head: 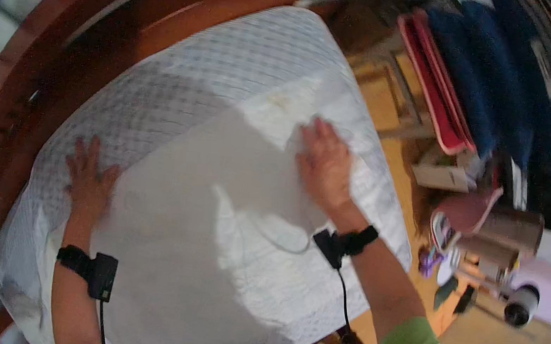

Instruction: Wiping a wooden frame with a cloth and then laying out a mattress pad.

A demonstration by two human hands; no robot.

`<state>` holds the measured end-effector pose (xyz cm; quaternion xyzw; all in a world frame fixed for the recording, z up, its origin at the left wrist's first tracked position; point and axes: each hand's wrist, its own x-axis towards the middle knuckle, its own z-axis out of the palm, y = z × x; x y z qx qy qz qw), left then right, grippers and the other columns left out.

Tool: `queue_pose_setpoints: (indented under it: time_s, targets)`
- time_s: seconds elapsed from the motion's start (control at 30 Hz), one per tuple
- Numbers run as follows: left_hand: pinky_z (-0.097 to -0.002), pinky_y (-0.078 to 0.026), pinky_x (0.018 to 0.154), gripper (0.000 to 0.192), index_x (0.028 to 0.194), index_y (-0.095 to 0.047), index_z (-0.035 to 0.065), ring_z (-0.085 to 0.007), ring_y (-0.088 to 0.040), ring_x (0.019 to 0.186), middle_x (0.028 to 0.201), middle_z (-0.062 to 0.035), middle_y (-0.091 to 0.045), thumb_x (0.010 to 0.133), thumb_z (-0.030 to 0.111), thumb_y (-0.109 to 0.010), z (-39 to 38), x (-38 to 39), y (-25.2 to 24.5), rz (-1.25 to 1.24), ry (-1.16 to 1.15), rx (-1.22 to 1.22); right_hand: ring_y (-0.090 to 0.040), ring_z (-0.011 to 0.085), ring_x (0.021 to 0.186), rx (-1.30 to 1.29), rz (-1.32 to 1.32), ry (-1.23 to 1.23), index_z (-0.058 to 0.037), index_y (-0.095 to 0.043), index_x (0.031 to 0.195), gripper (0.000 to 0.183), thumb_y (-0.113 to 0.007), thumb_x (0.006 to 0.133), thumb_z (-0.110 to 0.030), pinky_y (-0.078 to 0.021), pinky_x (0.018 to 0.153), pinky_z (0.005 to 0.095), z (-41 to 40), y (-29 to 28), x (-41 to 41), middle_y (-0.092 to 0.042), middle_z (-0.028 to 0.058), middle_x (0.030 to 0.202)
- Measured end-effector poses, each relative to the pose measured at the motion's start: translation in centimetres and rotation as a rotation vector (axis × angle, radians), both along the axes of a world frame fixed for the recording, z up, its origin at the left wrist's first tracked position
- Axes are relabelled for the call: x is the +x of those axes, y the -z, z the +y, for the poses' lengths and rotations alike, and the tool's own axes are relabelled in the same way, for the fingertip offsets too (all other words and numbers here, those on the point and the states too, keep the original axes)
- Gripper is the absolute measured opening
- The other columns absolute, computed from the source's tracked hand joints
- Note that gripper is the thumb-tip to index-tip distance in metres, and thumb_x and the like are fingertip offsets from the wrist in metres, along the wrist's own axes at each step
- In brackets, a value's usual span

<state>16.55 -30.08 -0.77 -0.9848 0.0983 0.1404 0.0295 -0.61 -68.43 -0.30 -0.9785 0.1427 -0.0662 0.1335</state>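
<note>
A mattress with a pale blue-and-white checked cover (268, 43) spreads before me. Over its middle lies a white cloth sheet or pad (287, 275), wrinkled on the right, with a faint yellowish stain near its far edge. My left hand (90, 179) rests on the checked cover beside the sheet's left edge, fingers spread and holding nothing. Farther right, my right hand (324, 163) lies on the white sheet, palm down and slightly blurred, with nothing visible in its grasp. Both wrists wear black strapped devices with cables. My shadow covers much of the sheet.
A reddish-brown wooden bed frame (169, 22) curves along the left and far side. To the right, dark blue clothes (483, 69) hang by a folded red item (437, 89). A desk fan or lamp-like white cylinder (521, 306) and assorted items stand beyond the wooden floor (390, 152).
</note>
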Motion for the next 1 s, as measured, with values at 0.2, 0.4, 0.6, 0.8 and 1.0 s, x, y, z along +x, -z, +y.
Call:
queue_pose_setpoints:
  time_s: [0.2, 0.4, 0.6, 0.8, 1.0]
  targets:
    - [-0.0501, -0.014, 0.104, 0.064, 0.138, -0.017, 0.0173, -0.0390, -0.008, 0.129, 0.143, -0.0154, -0.008, 0.085, 0.035, -0.048, 2.7, 1.1, 1.9, 0.012, 0.206, 0.147, -0.027, 0.0283, 0.125, 0.001, 0.250, 0.345, -0.0225, -0.042, 0.124, 0.054, -0.060, 0.074, -0.024, -0.0211, 0.099, 0.0521, 2.7, -1.8, -17.0, -0.029, 0.0085, 0.137]
    - [-0.0449, -0.013, 0.106, 0.068, 0.134, -0.022, 0.0031, -0.0384, -0.014, 0.128, 0.139, -0.0218, -0.015, 0.079, 0.020, -0.057, 3.8, -11.0, 0.1, 0.062, 0.382, -0.161, -0.037, 0.0313, 0.117, 0.087, 0.144, 0.946, -0.0114, -0.040, 0.125, 0.052, -0.058, 0.076, -0.020, -0.0316, 0.094, 0.0419, -1.5, -0.5, -33.5, -0.040, 0.0165, 0.127]
    - [-0.0561, -0.020, 0.098, 0.080, 0.134, -0.027, 0.0095, -0.0453, -0.005, 0.128, 0.141, -0.0212, -0.008, 0.068, 0.028, -0.069, 2.5, -28.7, -5.4, 0.411, 0.381, -0.129, -0.045, 0.0229, 0.107, 0.969, -0.275, 1.495, -0.0080, -0.028, 0.131, 0.060, -0.055, 0.082, -0.031, -0.0392, 0.082, 0.0413, -3.9, 2.8, -39.9, -0.049, 0.0120, 0.116]
    - [-0.0667, -0.026, 0.087, 0.085, 0.135, -0.025, 0.0144, -0.0475, 0.001, 0.127, 0.142, -0.0208, 0.000, 0.066, 0.038, -0.070, 1.0, -32.6, -7.1, 0.473, 0.299, 0.034, -0.044, 0.0225, 0.106, 1.134, -0.280, 1.481, -0.0203, -0.036, 0.127, 0.048, -0.042, 0.085, -0.043, -0.0415, 0.071, 0.0475, -7.0, 4.1, -38.0, -0.046, 0.0036, 0.120]
    - [-0.0643, -0.029, 0.088, 0.091, 0.137, -0.019, 0.0170, -0.0448, 0.003, 0.128, 0.143, -0.0177, 0.004, 0.066, 0.039, -0.070, 0.8, -33.3, -6.0, 0.485, 0.334, 0.137, -0.045, 0.0225, 0.103, 1.222, -0.149, 1.250, -0.0171, -0.038, 0.121, 0.048, -0.038, 0.085, -0.049, -0.0416, 0.077, 0.0432, -7.5, 3.7, -40.3, -0.045, 0.0035, 0.117]
